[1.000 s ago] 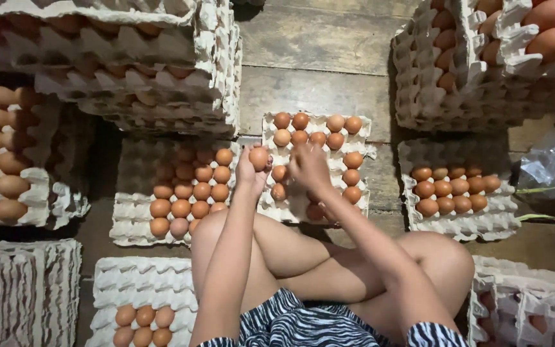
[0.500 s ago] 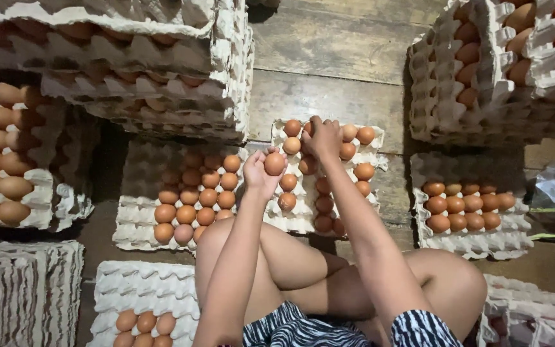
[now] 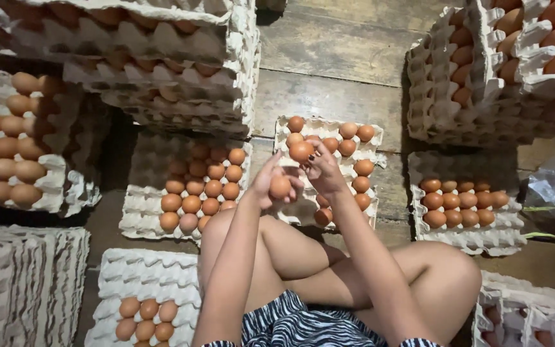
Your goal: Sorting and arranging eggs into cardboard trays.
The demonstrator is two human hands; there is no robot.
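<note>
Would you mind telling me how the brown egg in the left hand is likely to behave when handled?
The egg looks smooth and rounded, so it would probably roll off a flat surface. Its shell is likely fragile; the left hand grips with fingertips only.

Bare wooden floor (image 3: 348, 45) is lying open at twelve o'clock; stacked egg trays (image 3: 162, 71) are hemming you in at ten, another stack (image 3: 483, 96) at two.
</note>
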